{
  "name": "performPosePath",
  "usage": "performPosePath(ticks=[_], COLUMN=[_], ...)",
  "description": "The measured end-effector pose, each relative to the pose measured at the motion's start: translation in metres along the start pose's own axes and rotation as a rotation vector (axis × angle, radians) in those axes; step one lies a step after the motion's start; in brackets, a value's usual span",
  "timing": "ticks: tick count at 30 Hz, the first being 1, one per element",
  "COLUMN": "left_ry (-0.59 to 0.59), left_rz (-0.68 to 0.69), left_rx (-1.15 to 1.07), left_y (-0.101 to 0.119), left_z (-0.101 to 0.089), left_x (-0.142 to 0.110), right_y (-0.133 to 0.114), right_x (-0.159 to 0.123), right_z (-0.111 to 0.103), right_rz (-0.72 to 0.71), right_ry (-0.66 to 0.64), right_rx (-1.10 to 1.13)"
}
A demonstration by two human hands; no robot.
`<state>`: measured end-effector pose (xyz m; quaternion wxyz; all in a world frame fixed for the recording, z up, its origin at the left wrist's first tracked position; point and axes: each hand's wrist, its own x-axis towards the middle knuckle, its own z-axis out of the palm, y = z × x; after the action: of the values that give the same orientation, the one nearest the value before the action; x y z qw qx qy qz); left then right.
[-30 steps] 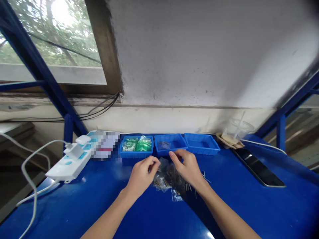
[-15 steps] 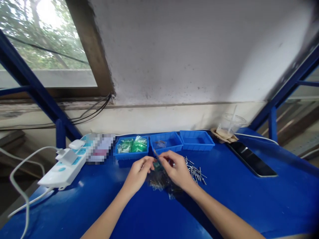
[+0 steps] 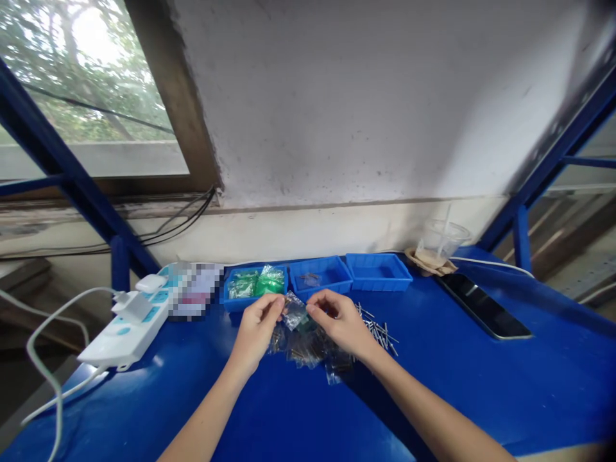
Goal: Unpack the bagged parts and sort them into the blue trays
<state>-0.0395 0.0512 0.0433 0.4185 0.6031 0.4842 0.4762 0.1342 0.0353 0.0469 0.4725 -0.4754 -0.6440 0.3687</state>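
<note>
Clear bag [image 3: 295, 313] is pinched in the left hand [image 3: 257, 326], right hand [image 3: 341, 323] curled at its edge, grip unclear.

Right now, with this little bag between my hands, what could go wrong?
The clear bag pinched in the left hand might slip onto the bags below. The right hand could scatter the loose metal rods beside it. If knocked, the plastic cup could tip onto the phone nearby.
</note>
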Motion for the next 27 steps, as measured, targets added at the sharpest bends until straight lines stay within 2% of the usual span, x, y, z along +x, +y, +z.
performPosePath(ticks=[3, 5, 7, 9, 11, 12, 13, 14, 16, 18, 19, 23, 27], left_ry=[-0.054, -0.14, -0.213, -0.243, -0.275, -0.305, -0.338, -0.361, -0.381, -0.391, -0.39, -0.357, -0.422], left_rz=[-0.004, -0.03, -0.027, -0.012, -0.024, -0.038, -0.049, -0.054, -0.06, -0.081, -0.097, -0.158, -0.151], left_rx=[0.063, 0.157, 0.367, 0.635, 0.829, 0.88, 0.911, 0.931, 0.957, 0.953, 0.94, 0.896, 0.881], left_y=[0.002, 0.002, 0.001, -0.003, -0.008, -0.01, -0.011, -0.012, -0.012, -0.01, -0.009, -0.006, -0.008], left_z=[-0.003, -0.01, -0.02, -0.031, -0.038, -0.039, -0.039, -0.038, -0.034, -0.031, -0.03, -0.034, -0.04], left_x=[0.001, 0.004, 0.006, 0.006, 0.005, 0.004, 0.003, 0.002, 0.002, 0.003, 0.003, 0.006, 0.004], right_y=[-0.003, -0.008, -0.013, -0.016, -0.014, -0.011, -0.006, -0.001, 0.008, 0.012, 0.011, 0.003, 0.004], right_x=[0.002, 0.004, 0.008, 0.012, 0.016, 0.018, 0.02, 0.022, 0.023, 0.022, 0.02, 0.01, 0.005], right_z=[0.003, -0.001, -0.013, -0.032, -0.053, -0.061, -0.067, -0.071, -0.071, -0.064, -0.06, -0.045, -0.035], right_rz=[0.089, 0.176, 0.173, 0.009, -0.229, -0.33, -0.399, -0.428, -0.383, -0.283, -0.246, -0.191, -0.155], right_ry=[-0.09, 0.002, 0.253, 0.601, 0.895, 0.965, 0.961, 0.88, 0.585, 0.355, 0.315, 0.314, 0.151], right_rx=[0.153, 0.288, 0.385, 0.322, 0.038, -0.162, -0.375, -0.579, -0.887, -1.021, -1.035, -0.889, -0.77])
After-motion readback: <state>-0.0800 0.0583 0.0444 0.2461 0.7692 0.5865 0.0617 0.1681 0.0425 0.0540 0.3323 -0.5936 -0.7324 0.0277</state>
